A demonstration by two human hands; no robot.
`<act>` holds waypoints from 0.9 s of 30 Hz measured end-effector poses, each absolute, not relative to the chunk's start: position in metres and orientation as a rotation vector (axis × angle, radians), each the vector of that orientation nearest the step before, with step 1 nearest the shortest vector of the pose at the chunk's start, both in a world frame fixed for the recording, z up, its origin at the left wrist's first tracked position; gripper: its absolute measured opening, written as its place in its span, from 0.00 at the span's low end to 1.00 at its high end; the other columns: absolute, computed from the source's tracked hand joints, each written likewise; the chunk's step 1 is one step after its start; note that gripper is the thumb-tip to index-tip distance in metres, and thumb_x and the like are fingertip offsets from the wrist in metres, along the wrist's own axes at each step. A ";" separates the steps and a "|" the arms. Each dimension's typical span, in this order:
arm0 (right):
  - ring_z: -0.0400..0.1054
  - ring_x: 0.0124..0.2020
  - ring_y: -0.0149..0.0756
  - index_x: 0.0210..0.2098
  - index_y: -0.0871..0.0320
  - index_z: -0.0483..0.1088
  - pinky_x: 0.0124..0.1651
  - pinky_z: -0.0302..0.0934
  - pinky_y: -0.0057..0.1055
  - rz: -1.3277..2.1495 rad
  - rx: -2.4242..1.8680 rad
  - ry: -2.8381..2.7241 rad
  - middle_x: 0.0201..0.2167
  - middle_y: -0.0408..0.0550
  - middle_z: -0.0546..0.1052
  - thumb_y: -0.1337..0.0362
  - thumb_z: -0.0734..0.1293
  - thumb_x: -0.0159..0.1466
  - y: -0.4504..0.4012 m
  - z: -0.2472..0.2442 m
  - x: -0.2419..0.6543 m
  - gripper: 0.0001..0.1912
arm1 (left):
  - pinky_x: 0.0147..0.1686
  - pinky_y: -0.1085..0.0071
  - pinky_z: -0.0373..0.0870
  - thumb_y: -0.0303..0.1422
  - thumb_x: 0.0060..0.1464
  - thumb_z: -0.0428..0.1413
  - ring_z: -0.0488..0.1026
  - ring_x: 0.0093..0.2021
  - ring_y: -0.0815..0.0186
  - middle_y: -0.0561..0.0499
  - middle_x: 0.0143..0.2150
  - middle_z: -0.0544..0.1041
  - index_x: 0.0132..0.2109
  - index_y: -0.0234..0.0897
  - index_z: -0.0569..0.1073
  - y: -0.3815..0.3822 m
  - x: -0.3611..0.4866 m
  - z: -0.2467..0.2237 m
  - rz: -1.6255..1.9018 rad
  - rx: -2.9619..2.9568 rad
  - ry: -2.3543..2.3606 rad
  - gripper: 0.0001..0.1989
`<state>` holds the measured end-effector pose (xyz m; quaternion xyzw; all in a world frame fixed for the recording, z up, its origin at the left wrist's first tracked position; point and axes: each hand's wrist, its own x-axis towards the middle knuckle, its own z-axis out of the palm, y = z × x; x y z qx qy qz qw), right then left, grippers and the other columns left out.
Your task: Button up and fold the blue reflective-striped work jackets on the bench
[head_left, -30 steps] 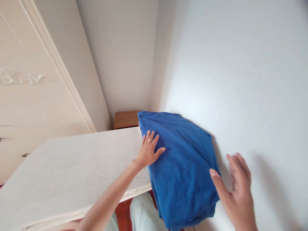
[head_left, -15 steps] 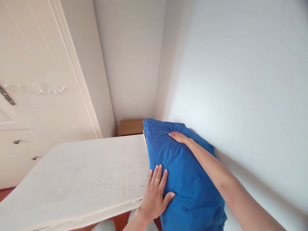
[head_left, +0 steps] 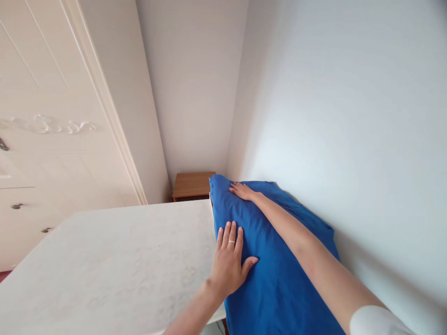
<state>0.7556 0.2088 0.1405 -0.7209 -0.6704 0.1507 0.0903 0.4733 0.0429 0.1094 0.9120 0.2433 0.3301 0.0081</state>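
Observation:
A large blue cloth bundle (head_left: pixel 279 279) lies along the right end of a white flat surface (head_left: pixel 122 260), close to the wall. My left hand (head_left: pixel 228 265), with a ring on one finger, rests palm down on its left edge, fingers spread. Farther off, my right hand (head_left: pixel 242 191) lies flat on the far part of the blue cloth, with its forearm reaching across the bundle. What is under the cloth is hidden.
At the left stands a cream wardrobe (head_left: pixel 63 167) with dark handles. A brown wooden piece of furniture (head_left: pixel 193 184) sits in the far corner. The pale wall (head_left: pixel 342 116) rises along the right side.
My right hand has moved left and slightly farther along the cloth. My left hand has shifted forward a little. The blue cloth now spreads wider to the right, and a white sleeve has come into view.

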 end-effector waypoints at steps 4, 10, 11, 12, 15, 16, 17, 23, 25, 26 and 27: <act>0.46 0.71 0.48 0.70 0.59 0.51 0.70 0.39 0.46 0.532 -2.159 -2.077 0.70 0.56 0.53 0.38 0.47 0.68 0.218 0.121 0.758 0.41 | 0.66 0.47 0.53 0.49 0.64 0.48 0.42 0.72 0.48 0.36 0.72 0.48 0.72 0.29 0.46 0.042 0.480 0.087 1.033 2.865 0.811 0.40; 0.40 0.72 0.45 0.70 0.64 0.49 0.71 0.35 0.41 0.376 -2.158 -2.057 0.71 0.57 0.48 0.38 0.46 0.68 0.199 0.155 0.762 0.43 | 0.67 0.47 0.51 0.48 0.65 0.46 0.41 0.73 0.50 0.39 0.73 0.47 0.73 0.33 0.43 0.042 0.475 0.083 0.947 2.821 0.792 0.39; 0.40 0.72 0.45 0.71 0.63 0.49 0.71 0.35 0.40 0.342 -2.158 -2.045 0.71 0.56 0.48 0.38 0.47 0.68 0.189 0.165 0.765 0.43 | 0.67 0.47 0.51 0.47 0.65 0.46 0.41 0.73 0.50 0.39 0.73 0.47 0.73 0.34 0.43 0.043 0.475 0.083 0.932 2.800 0.795 0.38; 0.41 0.72 0.45 0.70 0.62 0.49 0.71 0.36 0.40 0.323 -2.162 -2.036 0.71 0.56 0.50 0.37 0.49 0.68 0.176 0.175 0.768 0.43 | 0.67 0.47 0.51 0.47 0.65 0.46 0.41 0.73 0.51 0.39 0.73 0.47 0.73 0.34 0.44 0.044 0.475 0.082 0.920 2.776 0.801 0.37; 0.46 0.71 0.47 0.69 0.59 0.55 0.71 0.39 0.41 0.288 -2.194 -2.019 0.70 0.54 0.54 0.36 0.53 0.65 0.118 0.191 0.780 0.43 | 0.68 0.46 0.49 0.47 0.65 0.45 0.41 0.73 0.51 0.40 0.73 0.47 0.72 0.35 0.46 0.045 0.477 0.079 0.918 2.705 0.819 0.36; 0.46 0.71 0.48 0.68 0.58 0.57 0.71 0.39 0.42 0.247 -2.216 -2.001 0.69 0.54 0.55 0.36 0.54 0.65 0.095 0.192 0.783 0.42 | 0.68 0.46 0.49 0.48 0.65 0.45 0.41 0.73 0.51 0.40 0.73 0.47 0.72 0.35 0.47 0.045 0.478 0.078 0.923 2.686 0.821 0.36; 0.46 0.71 0.49 0.67 0.58 0.59 0.71 0.39 0.44 0.196 -2.246 -1.957 0.69 0.54 0.56 0.37 0.55 0.65 0.073 0.191 0.785 0.41 | 0.68 0.46 0.48 0.48 0.65 0.45 0.41 0.73 0.51 0.40 0.73 0.48 0.72 0.35 0.47 0.045 0.479 0.077 0.929 2.670 0.822 0.36; 0.70 0.55 0.49 0.49 0.60 0.77 0.59 0.61 0.40 0.116 -2.391 -1.619 0.51 0.58 0.77 0.48 0.53 0.72 0.013 0.187 0.776 0.29 | 0.68 0.45 0.43 0.49 0.64 0.46 0.41 0.73 0.51 0.39 0.72 0.50 0.71 0.34 0.53 0.046 0.488 0.078 0.941 2.567 0.783 0.36; 0.72 0.53 0.48 0.45 0.61 0.78 0.57 0.62 0.39 0.114 -2.367 -1.620 0.47 0.57 0.79 0.51 0.54 0.72 0.018 0.199 0.767 0.26 | 0.68 0.44 0.43 0.49 0.64 0.47 0.42 0.73 0.51 0.38 0.72 0.51 0.70 0.34 0.56 0.046 0.484 0.082 0.901 2.477 0.757 0.34; 0.71 0.54 0.47 0.46 0.60 0.77 0.58 0.61 0.38 0.101 -2.340 -1.621 0.48 0.57 0.79 0.52 0.55 0.72 0.019 0.207 0.760 0.25 | 0.68 0.44 0.44 0.49 0.64 0.47 0.43 0.73 0.51 0.39 0.72 0.53 0.68 0.34 0.59 0.044 0.478 0.084 0.891 2.411 0.732 0.33; 0.70 0.56 0.46 0.48 0.60 0.76 0.59 0.60 0.38 0.078 -2.313 -1.625 0.50 0.55 0.78 0.53 0.55 0.72 0.017 0.215 0.751 0.24 | 0.68 0.45 0.46 0.48 0.65 0.46 0.45 0.72 0.52 0.39 0.71 0.54 0.67 0.35 0.61 0.041 0.468 0.086 0.899 2.331 0.706 0.31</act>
